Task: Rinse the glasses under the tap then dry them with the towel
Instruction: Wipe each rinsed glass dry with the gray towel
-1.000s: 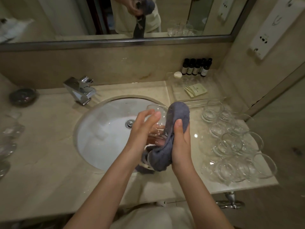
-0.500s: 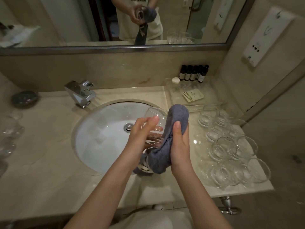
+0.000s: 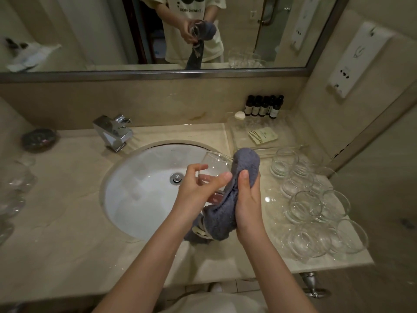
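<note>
Head view: hands (image 3: 222, 195) around glass (image 3: 214, 168) and towel (image 3: 228, 199).

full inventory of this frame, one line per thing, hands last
glass in hand: 1, clear, over the basin's right side, tilted.
towel: 1, grey-blue, against the held glass.
glasses on right counter: a cluster, exact count unclear, clear.
glassware at left edge: blurred, count unclear.
sink basin: 1, white, set in the counter.
tap: 1, chrome, behind the basin on the left.
toiletry bottles: about 5, dark, back right.
sachet: 1, cream, on a clear tray.
dark dish: 1, back left.
mirror: 1, on the wall.
left hand: holds the glass.
right hand: grips the towel.
</note>
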A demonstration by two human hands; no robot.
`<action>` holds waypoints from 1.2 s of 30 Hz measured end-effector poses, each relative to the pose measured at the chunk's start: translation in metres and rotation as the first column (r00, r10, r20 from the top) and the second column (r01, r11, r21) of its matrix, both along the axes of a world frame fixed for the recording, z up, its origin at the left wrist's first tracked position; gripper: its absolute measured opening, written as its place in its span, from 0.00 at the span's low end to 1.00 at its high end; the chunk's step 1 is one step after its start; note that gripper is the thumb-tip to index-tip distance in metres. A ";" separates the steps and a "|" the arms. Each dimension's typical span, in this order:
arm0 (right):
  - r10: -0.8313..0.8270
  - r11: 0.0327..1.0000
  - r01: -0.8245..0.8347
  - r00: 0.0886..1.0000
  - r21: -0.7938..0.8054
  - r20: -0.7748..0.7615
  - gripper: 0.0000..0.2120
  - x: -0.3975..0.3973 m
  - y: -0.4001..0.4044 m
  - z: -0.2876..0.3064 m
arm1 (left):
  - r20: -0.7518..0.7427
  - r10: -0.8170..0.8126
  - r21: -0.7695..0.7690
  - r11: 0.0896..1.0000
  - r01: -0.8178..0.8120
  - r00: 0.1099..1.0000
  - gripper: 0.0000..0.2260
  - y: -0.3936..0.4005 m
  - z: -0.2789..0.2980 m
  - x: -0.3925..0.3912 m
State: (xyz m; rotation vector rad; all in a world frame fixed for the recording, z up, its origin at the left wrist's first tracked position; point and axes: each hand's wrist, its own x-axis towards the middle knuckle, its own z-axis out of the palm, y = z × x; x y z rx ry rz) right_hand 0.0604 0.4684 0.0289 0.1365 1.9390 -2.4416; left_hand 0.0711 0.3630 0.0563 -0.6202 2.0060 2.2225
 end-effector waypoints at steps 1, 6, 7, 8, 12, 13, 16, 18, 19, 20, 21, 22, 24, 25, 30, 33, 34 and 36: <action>-0.003 1.000 0.003 1.000 -0.018 0.008 0.13 0.001 0.000 -0.001 | 0.010 -0.021 0.056 0.998 0.020 1.000 0.24 -0.003 0.000 0.001; 0.006 1.000 -0.006 1.000 -0.021 0.004 0.10 -0.004 0.012 0.002 | 0.026 -0.075 0.257 0.964 0.066 0.997 0.24 -0.017 0.000 0.002; 0.013 1.000 -0.013 1.000 -0.009 -0.026 0.11 -0.005 0.016 0.004 | 0.030 -0.054 0.239 0.970 0.045 0.998 0.27 -0.021 -0.001 0.001; 0.031 0.999 -0.030 0.998 0.013 -0.063 0.13 -0.006 0.020 0.006 | 0.032 -0.034 0.222 0.975 0.026 0.999 0.30 -0.024 -0.001 0.001; 0.205 0.958 -0.155 0.958 0.241 -0.200 0.19 -0.003 0.029 0.008 | 0.015 0.013 0.189 0.982 -0.015 1.000 0.28 -0.035 -0.002 -0.002; 0.255 0.941 -0.195 0.946 0.275 -0.200 0.19 -0.001 0.029 0.009 | 0.010 0.023 0.187 0.982 -0.024 1.000 0.26 -0.038 -0.003 -0.004; 0.407 0.882 -0.337 0.898 0.329 -0.169 0.21 0.005 0.024 0.010 | 0.001 0.049 0.157 0.986 -0.048 0.999 0.21 -0.044 -0.002 -0.011; 0.466 0.846 -0.395 0.874 0.358 -0.139 0.22 0.008 0.018 0.009 | 0.013 0.042 0.082 0.996 -0.043 0.999 0.14 -0.047 0.000 -0.016; 0.488 0.829 -0.413 0.864 0.376 -0.126 0.22 0.009 0.015 0.009 | 0.007 0.035 0.033 0.999 -0.035 0.999 0.12 -0.046 0.001 -0.017; 0.511 0.806 -0.432 0.853 0.404 -0.108 0.20 0.009 0.013 0.008 | -0.015 0.022 -0.024 0.999 -0.023 1.000 0.11 -0.044 0.003 -0.019; 0.533 0.781 -0.452 0.842 0.432 -0.083 0.19 0.009 0.010 0.009 | -0.049 -0.001 -0.099 0.995 -0.004 0.999 0.11 -0.042 0.004 -0.021; 0.553 0.762 -0.476 0.831 0.439 -0.060 0.17 0.010 0.008 0.007 | -0.078 -0.034 -0.180 0.984 0.019 0.996 0.11 -0.039 0.005 -0.022; 0.569 0.776 -0.527 0.822 0.348 -0.025 0.15 0.012 0.006 0.005 | -0.128 -0.098 -0.300 0.952 0.055 0.987 0.10 -0.035 0.006 -0.025; 0.577 0.789 -0.553 0.817 0.268 -0.011 0.13 0.011 0.005 0.004 | -0.159 -0.120 -0.342 0.938 0.059 0.980 0.10 -0.035 0.004 -0.026; 0.659 0.739 -0.625 0.747 -0.251 0.081 0.28 0.008 0.010 -0.010 | -0.378 -0.233 -0.465 0.885 0.034 0.896 0.12 -0.033 -0.005 -0.023; 0.538 0.832 -0.506 0.836 -0.228 0.106 0.22 0.013 0.003 -0.014 | -0.289 -0.153 -0.416 0.909 0.020 0.945 0.18 -0.034 -0.005 -0.029; 0.465 0.884 -0.459 0.882 -0.090 0.070 0.18 0.014 0.001 -0.015 | -0.177 -0.119 -0.410 0.911 0.037 0.977 0.20 -0.034 -0.003 -0.031; 0.415 0.895 -0.396 0.908 0.205 -0.061 0.14 0.012 -0.002 -0.009 | 0.055 -0.077 -0.441 0.893 0.094 0.995 0.24 -0.032 0.003 -0.033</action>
